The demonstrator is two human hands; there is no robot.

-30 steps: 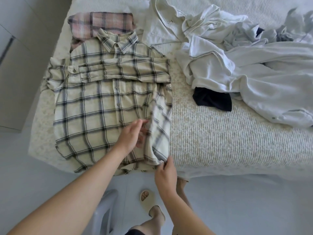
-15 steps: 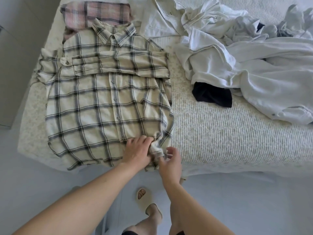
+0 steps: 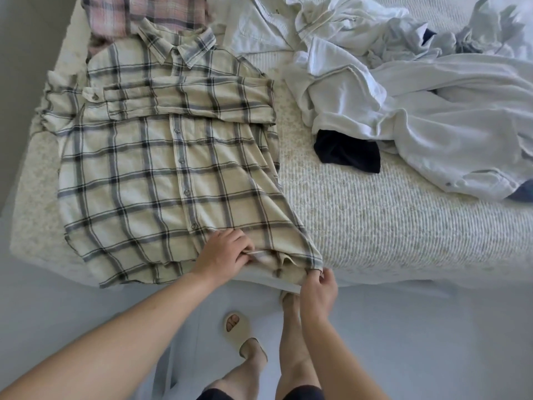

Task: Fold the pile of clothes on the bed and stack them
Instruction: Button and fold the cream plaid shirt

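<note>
A cream plaid shirt [image 3: 150,174] lies front up on the left part of the bed [image 3: 389,226], with one sleeve folded across its chest. My left hand [image 3: 225,252] pinches the shirt's bottom hem near the button line. My right hand [image 3: 318,290] pinches the hem's right corner at the bed's front edge, and that corner is drawn out to the right. A folded pink plaid garment [image 3: 144,15] sits just beyond the shirt's collar. A pile of white and pale blue clothes [image 3: 403,90] covers the bed's right side.
A dark navy garment [image 3: 346,151] pokes out from under the white pile. Textured bedspread shows between the shirt and the pile. The pale floor [image 3: 432,342] is below, with my feet in a beige slipper [image 3: 239,330] close to the bed's edge.
The folded-in right side of the shirt has been pulled open toward the right. My left hand slid down to the hem, and my right hand moved right with the corner.
</note>
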